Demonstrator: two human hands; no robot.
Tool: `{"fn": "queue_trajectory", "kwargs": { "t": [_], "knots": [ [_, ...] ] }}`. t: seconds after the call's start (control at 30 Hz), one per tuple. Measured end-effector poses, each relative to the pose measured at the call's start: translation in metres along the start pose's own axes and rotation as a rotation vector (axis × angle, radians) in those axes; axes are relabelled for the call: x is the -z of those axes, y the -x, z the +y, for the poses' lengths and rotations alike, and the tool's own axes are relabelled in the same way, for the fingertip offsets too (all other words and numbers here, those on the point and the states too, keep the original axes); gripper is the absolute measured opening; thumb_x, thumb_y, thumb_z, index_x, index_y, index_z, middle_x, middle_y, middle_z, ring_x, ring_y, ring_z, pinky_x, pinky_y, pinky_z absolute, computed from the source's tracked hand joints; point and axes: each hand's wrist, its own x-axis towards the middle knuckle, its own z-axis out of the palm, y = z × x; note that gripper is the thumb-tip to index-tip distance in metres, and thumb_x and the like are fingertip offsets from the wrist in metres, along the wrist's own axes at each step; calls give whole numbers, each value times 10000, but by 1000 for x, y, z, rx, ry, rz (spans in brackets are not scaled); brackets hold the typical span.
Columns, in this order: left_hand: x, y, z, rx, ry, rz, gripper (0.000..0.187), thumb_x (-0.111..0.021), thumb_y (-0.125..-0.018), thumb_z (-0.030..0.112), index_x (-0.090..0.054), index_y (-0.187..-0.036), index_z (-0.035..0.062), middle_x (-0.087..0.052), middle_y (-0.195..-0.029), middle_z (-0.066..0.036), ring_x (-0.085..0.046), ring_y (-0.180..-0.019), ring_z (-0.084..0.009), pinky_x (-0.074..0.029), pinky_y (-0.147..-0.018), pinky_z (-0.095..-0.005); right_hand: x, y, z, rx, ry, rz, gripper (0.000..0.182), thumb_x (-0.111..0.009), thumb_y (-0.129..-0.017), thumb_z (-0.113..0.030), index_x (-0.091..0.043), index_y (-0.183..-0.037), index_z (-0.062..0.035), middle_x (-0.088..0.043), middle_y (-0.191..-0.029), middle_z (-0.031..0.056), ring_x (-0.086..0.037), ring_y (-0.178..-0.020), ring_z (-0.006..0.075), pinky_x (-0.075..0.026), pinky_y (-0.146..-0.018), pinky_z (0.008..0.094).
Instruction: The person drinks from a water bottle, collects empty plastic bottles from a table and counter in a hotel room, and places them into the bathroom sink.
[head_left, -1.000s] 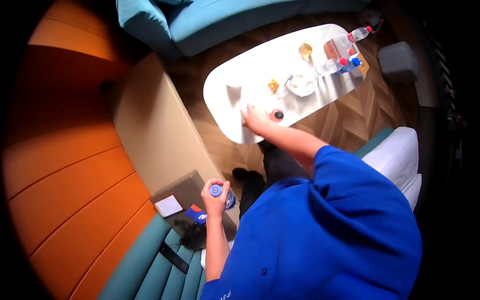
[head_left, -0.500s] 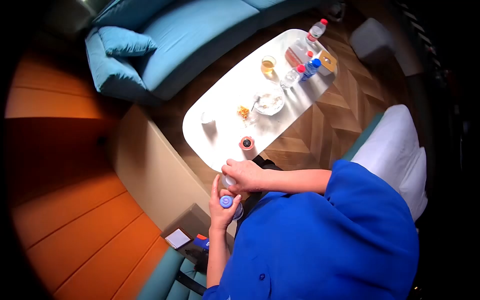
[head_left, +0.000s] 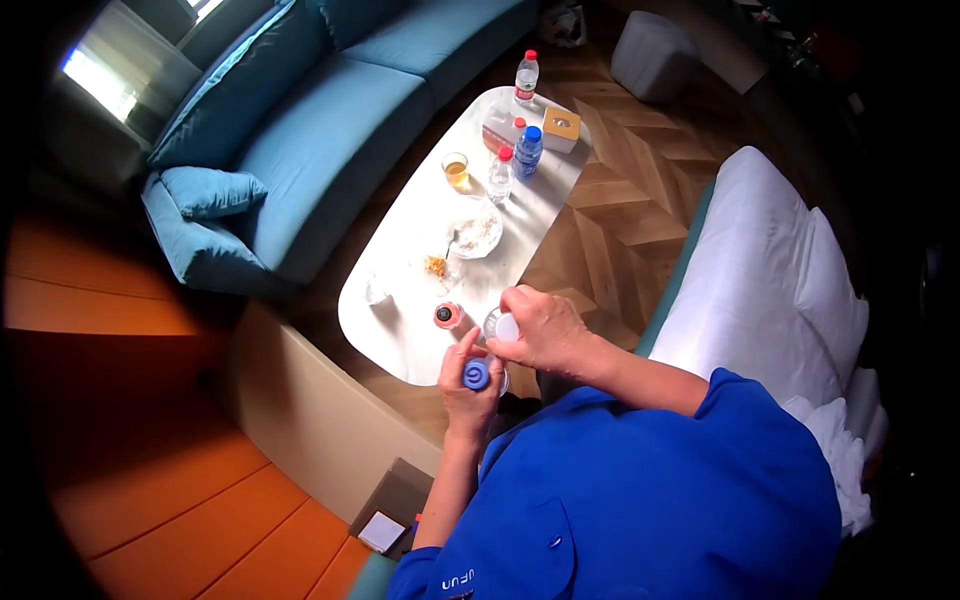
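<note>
My left hand (head_left: 468, 408) is closed around a bottle with a blue-purple cap (head_left: 476, 375). Most of the bottle's body is hidden under the fingers. Just up and to the right, my right hand (head_left: 550, 332) grips a small clear cup (head_left: 497, 323) with a whitish surface showing. The two hands are close together over the near edge of the white table (head_left: 410, 345). Beyond them stands a pinkish-red bottle with a black top (head_left: 448, 316).
On the table are a white bowl (head_left: 492, 243), orange crumbs or scraps (head_left: 434, 266), a clear glass (head_left: 377, 290), a glass of amber drink (head_left: 456, 172), several bottles and a tissue box (head_left: 562, 125). A blue sofa (head_left: 310, 170) runs behind; a white-covered seat (head_left: 745, 300) stands right.
The view has shifted, with the table now lower and further left. My right hand has moved right, and more of the clear cup shows. My left hand still holds the bottle.
</note>
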Motion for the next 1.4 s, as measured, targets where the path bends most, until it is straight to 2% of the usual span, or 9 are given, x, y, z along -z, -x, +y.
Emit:
{"fn": "queue_trajectory", "kwargs": {
  "t": [0.2, 0.33, 0.67, 0.73, 0.77, 0.83, 1.0, 1.13, 1.4],
  "knots": [
    [5, -45, 7, 301, 108, 190, 165, -676, -779, 25, -618, -932, 14, -584, -796, -35, -568, -727, -104, -465, -681, -239, 58, -21, 13, 89, -74, -103, 351, -648, -666, -293, -538, -857, -20, -605, -773, 149, -618, -721, 340, -501, -645, 415],
    [-15, -96, -1, 329, 24, 185, 92, -683, -775, 39, -624, -838, 7, -590, -764, -43, -572, -699, -106, -460, -653, -236, 83, -58, 13, 557, -172, -356, 326, -668, -629, -277, -532, -766, -14, -601, -740, 153, -623, -674, 318, -505, -557, 394],
    [-121, -199, 37, 64, 53, -374, 126, -649, -785, 149, -615, -807, 30, -589, -728, -81, -570, -710, -188, -433, -630, -265, 136, -168, 53, 891, -435, -1101, 377, -633, -755, -274, -575, -962, 36, -621, -780, 221, -624, -746, 334, -497, -646, 382],
    [-133, -204, 42, 189, 68, -355, 128, -658, -778, 141, -609, -797, 24, -593, -740, -85, -569, -714, -191, -439, -645, -277, 144, -219, 99, 444, -758, -1048, 313, -585, -836, -284, -579, -977, -4, -627, -791, 196, -623, -778, 290, -485, -705, 348],
    [-138, -206, 45, 292, 82, -343, 132, -668, -770, 132, -603, -787, 18, -596, -752, -88, -567, -717, -195, -444, -660, -289, 104, -238, 138, 450, -884, -635, 274, -571, -852, -252, -574, -999, -20, -631, -803, 164, -624, -769, 266, -481, -701, 327],
    [-148, -215, 46, 401, 71, -323, 133, -697, -727, 85, -593, -765, 11, -599, -758, -89, -564, -712, -211, -445, -672, -310, 86, -285, 192, -14, -462, -353, 337, -574, -856, -295, -548, -1075, -39, -618, -917, 155, -615, -814, 275, -482, -746, 348],
    [-162, -230, 36, 317, -85, -313, 134, -706, -704, 78, -605, -779, 33, -596, -734, -71, -562, -703, -219, -436, -671, -318, -3, -316, 258, 79, 287, -427, 606, -617, -798, -431, -418, -1290, -139, -473, -1113, 151, -564, -940, 297, -461, -786, 400],
    [-169, -236, 44, 330, -128, -223, 185, -717, -699, 73, -607, -842, 34, -597, -738, -72, -570, -709, -215, -441, -678, -316, -48, -332, 278, 93, 459, -529, 406, -607, -815, -285, -498, -1169, -119, -455, -1129, 159, -592, -887, 283, -500, -712, 407],
    [-169, -218, 47, 514, -45, -65, 260, -708, -741, 53, -593, -971, 19, -601, -847, -50, -578, -799, -133, -452, -762, -266, -5, -302, 288, 197, 187, -354, 145, -571, -772, -101, -537, -908, -66, -483, -1037, 161, -628, -733, 309, -523, -643, 393]
  ]
}}
